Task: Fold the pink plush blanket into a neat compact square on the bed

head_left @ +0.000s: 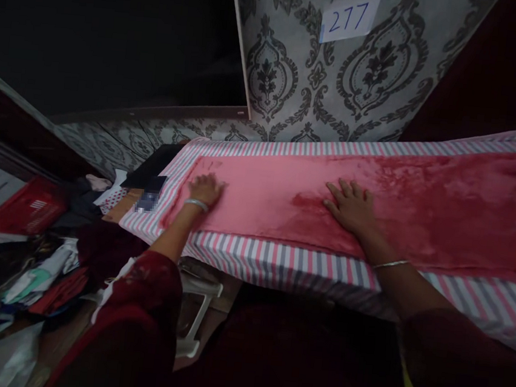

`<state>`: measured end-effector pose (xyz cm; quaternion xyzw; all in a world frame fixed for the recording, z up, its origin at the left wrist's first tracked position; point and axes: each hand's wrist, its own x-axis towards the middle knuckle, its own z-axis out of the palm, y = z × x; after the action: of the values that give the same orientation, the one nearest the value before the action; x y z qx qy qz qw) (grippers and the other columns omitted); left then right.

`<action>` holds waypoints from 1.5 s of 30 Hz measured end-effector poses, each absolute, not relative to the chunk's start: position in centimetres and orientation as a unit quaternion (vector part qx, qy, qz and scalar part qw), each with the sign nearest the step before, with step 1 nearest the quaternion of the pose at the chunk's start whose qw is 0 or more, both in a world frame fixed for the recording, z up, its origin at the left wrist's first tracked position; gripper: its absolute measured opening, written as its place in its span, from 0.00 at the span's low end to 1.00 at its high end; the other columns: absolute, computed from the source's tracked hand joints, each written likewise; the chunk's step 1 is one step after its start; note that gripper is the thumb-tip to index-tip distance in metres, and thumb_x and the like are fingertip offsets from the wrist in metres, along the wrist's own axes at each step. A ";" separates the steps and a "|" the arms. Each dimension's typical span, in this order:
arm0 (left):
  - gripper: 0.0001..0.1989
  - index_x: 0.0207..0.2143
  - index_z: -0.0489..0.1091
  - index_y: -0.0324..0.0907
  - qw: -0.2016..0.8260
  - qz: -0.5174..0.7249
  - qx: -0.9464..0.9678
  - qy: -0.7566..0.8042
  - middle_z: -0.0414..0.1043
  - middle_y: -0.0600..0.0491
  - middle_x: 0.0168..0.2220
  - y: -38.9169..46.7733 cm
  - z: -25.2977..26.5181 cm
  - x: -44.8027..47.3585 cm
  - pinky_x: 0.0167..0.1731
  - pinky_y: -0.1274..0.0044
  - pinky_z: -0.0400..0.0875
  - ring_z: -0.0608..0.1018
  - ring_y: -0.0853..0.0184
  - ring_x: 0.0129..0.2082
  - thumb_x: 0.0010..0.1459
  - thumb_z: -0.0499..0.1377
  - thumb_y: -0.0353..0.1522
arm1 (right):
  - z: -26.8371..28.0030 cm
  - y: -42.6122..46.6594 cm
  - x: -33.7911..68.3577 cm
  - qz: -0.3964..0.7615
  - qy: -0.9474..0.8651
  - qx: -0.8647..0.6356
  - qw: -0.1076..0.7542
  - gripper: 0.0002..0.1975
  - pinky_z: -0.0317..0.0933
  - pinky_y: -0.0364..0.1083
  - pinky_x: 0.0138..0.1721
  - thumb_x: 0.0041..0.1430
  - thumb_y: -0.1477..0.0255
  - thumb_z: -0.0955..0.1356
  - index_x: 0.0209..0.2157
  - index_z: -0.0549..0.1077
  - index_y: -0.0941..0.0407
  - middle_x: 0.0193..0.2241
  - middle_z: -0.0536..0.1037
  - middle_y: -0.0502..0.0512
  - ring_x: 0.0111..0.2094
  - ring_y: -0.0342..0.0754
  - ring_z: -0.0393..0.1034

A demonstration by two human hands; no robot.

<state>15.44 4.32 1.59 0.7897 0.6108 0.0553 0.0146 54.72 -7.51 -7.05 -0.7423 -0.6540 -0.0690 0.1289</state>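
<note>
Both palm-down, flat: left hand (205,191), right hand (352,207) on pink cloth (258,187).

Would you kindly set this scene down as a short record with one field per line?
Left hand: spread palm-down on the pink plush cloth, near its left end
Right hand: spread palm-down on the same cloth, farther right
Jewellery: a bangle on each wrist
Cloth surface: paler at left, darker and patchy at right
Under the cloth: striped sheet
Wall: "277" paper sign, dark television screen
</note>
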 end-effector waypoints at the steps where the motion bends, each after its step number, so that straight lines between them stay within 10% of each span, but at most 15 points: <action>1: 0.33 0.70 0.52 0.32 0.016 0.049 0.796 0.603 0.51 0.33 0.70 3.2 1.3 17.4 0.65 0.49 0.48 0.53 0.45 0.71 0.72 0.42 0.44 | -7.1 -7.5 54.8 -0.069 -0.654 -0.742 0.127 0.33 0.48 0.71 0.61 0.69 0.51 0.52 0.70 0.58 0.49 0.70 0.56 0.61 0.69 0.68 0.48; 4: 0.32 0.72 0.49 0.49 0.037 0.019 0.876 0.481 0.43 0.48 0.74 -1.2 -0.3 23.1 0.68 0.52 0.44 0.47 0.52 0.73 0.70 0.45 0.48 | -7.2 -7.4 55.0 -0.069 -0.658 -0.739 0.125 0.34 0.47 0.72 0.61 0.69 0.51 0.53 0.70 0.56 0.49 0.71 0.54 0.61 0.68 0.70 0.47; 13: 0.32 0.72 0.50 0.52 0.023 -0.011 0.877 0.479 0.40 0.53 0.74 -4.7 -2.7 22.0 0.68 0.52 0.44 0.45 0.53 0.73 0.69 0.46 0.48 | -6.9 -7.7 54.8 -0.085 -0.658 -0.737 0.125 0.33 0.50 0.70 0.60 0.69 0.51 0.52 0.69 0.60 0.49 0.69 0.60 0.62 0.67 0.68 0.52; 24: 0.28 0.68 0.59 0.38 -0.053 0.060 0.721 0.689 0.56 0.37 0.69 -2.3 -2.2 3.5 0.62 0.54 0.61 0.63 0.48 0.67 0.69 0.47 0.38 | -7.3 -7.5 54.7 -0.086 -0.653 -0.744 0.112 0.32 0.51 0.70 0.60 0.69 0.53 0.55 0.70 0.58 0.49 0.70 0.58 0.61 0.68 0.68 0.50; 35: 0.22 0.49 0.75 0.36 0.287 0.293 0.497 0.765 0.79 0.43 0.45 1.8 1.4 0.9 0.50 0.69 0.73 0.80 0.55 0.48 0.53 0.67 0.37 | -7.6 -7.2 54.4 -0.082 -0.647 -0.747 0.132 0.31 0.50 0.70 0.62 0.70 0.52 0.53 0.68 0.61 0.47 0.69 0.59 0.60 0.68 0.66 0.51; 45: 0.11 0.35 0.75 0.36 0.466 0.353 0.457 0.671 0.77 0.47 0.27 2.8 5.5 4.1 0.32 0.71 0.78 0.81 0.60 0.29 0.49 0.65 0.33 | -7.3 -7.0 54.0 -0.074 -0.643 -0.751 0.133 0.30 0.49 0.68 0.63 0.70 0.53 0.54 0.68 0.61 0.46 0.70 0.58 0.58 0.69 0.65 0.51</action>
<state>4.08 2.75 5.54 0.4570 0.6707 0.3529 0.4657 54.01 -6.99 -7.28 -0.7506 -0.6431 -0.0737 0.1330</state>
